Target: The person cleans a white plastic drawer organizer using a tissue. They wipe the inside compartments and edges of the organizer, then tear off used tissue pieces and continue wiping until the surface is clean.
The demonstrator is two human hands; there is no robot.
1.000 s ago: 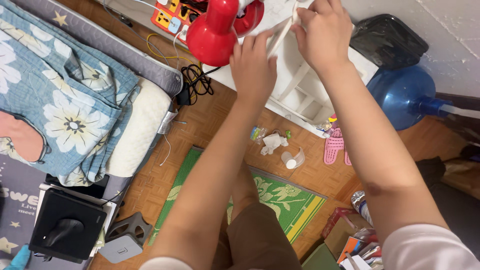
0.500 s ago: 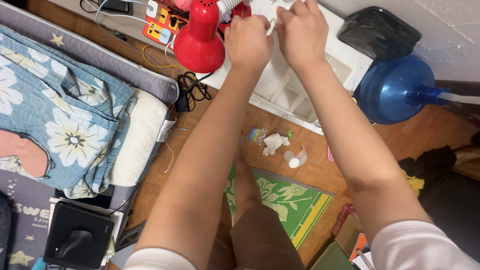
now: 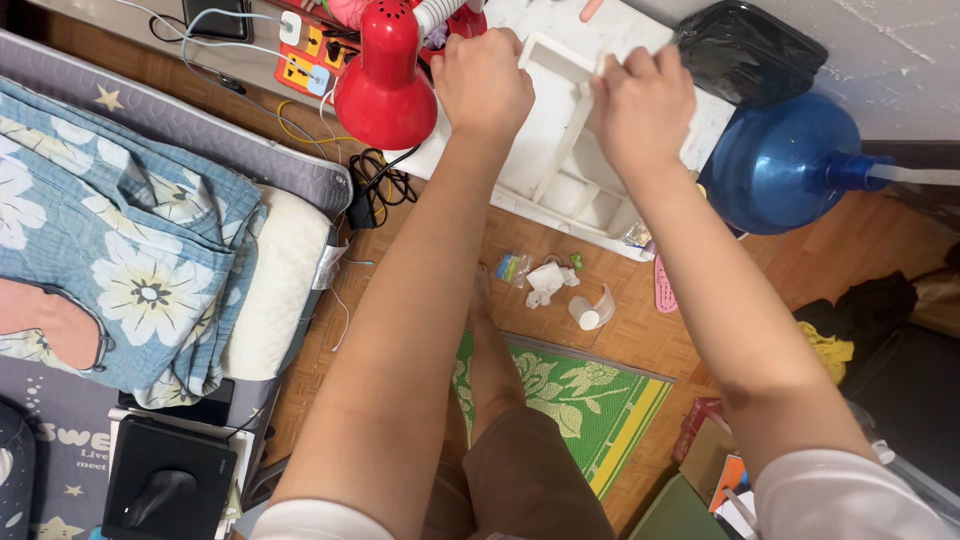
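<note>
A white plastic organizer tray [image 3: 553, 140] with several compartments is at the top centre, above the wooden floor. My left hand [image 3: 483, 82] is closed on its upper left rim, right beside a red desk lamp [image 3: 384, 82]. My right hand [image 3: 641, 110] grips the tray's right rim, fingers curled over the edge. Both forearms stretch up from the bottom of the view. A white marbled surface [image 3: 540, 18] shows behind the tray.
A blue water jug [image 3: 778, 170] and a black bag [image 3: 752, 52] sit right of the tray. An orange power strip [image 3: 308, 52] with cables lies at the left. Litter [image 3: 548, 283], a pink slipper [image 3: 666, 290] and a green mat [image 3: 575, 398] cover the floor; a floral blanket [image 3: 130, 235] covers the bed.
My hands, close together at the top on a thin white piece before, have spread apart and now grip the two sides of the tray. The view shifted slightly.
</note>
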